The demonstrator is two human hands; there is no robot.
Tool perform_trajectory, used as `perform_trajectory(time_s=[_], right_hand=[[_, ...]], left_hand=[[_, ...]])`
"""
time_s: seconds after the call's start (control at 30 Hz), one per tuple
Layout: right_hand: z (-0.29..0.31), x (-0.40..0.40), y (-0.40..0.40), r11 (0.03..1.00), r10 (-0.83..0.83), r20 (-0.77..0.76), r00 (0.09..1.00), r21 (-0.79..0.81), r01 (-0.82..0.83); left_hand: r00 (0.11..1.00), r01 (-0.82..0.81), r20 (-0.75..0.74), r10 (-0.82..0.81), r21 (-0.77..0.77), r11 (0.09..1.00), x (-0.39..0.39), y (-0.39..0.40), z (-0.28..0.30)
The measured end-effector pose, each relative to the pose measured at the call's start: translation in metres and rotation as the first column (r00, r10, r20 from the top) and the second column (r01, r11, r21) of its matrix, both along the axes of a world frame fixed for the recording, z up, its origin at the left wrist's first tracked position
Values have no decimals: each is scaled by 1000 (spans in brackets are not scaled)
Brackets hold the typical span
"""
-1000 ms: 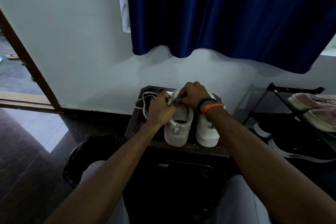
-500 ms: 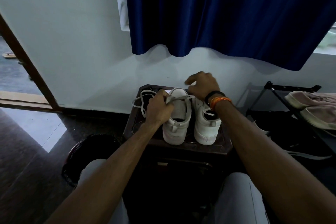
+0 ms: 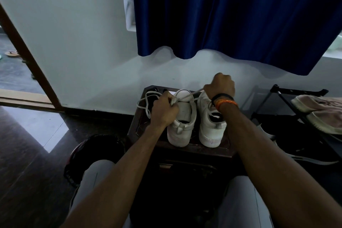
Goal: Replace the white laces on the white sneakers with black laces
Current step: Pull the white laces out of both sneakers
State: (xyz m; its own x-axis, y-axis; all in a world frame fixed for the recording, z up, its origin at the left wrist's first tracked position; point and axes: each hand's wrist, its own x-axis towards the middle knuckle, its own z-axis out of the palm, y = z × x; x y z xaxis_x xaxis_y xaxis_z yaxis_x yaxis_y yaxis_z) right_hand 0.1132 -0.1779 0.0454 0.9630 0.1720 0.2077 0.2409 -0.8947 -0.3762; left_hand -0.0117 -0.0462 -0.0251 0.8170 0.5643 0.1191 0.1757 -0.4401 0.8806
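Two white sneakers stand heels toward me on a small dark table: the left sneaker and the right sneaker. My left hand grips the left sneaker's upper at its left side. My right hand, raised beyond the right sneaker, pinches a white lace that runs taut from the left sneaker's eyelets. A loose loop of white lace trails off to the left of my left hand. I see no black laces.
A dark round bin sits on the floor left of the table. A black shoe rack with pinkish shoes and dark shoes stands at the right. A blue curtain hangs above, and a doorway opens at far left.
My right hand has moved up and to the right, away from the left sneaker, drawing the white lace out taut. My left hand has stayed on the left sneaker.
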Motion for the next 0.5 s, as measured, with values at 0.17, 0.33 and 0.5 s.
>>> perform_trajectory(time_s=[0.17,0.33,0.5], right_hand=[[6,1,-13,999,0,72,997,-44,3],[-5,-13,25,914,374,-185,909,-90,-395],[-24,-14,39,899,380,-202,902,-149,-412]], left_hand=[[1000,-16,7,16,-10,1000,0,-3,-1],[999,36,32,-37,37,999,-2,-3,3],[998,46,47,-48,39,998,-2,0,-2]])
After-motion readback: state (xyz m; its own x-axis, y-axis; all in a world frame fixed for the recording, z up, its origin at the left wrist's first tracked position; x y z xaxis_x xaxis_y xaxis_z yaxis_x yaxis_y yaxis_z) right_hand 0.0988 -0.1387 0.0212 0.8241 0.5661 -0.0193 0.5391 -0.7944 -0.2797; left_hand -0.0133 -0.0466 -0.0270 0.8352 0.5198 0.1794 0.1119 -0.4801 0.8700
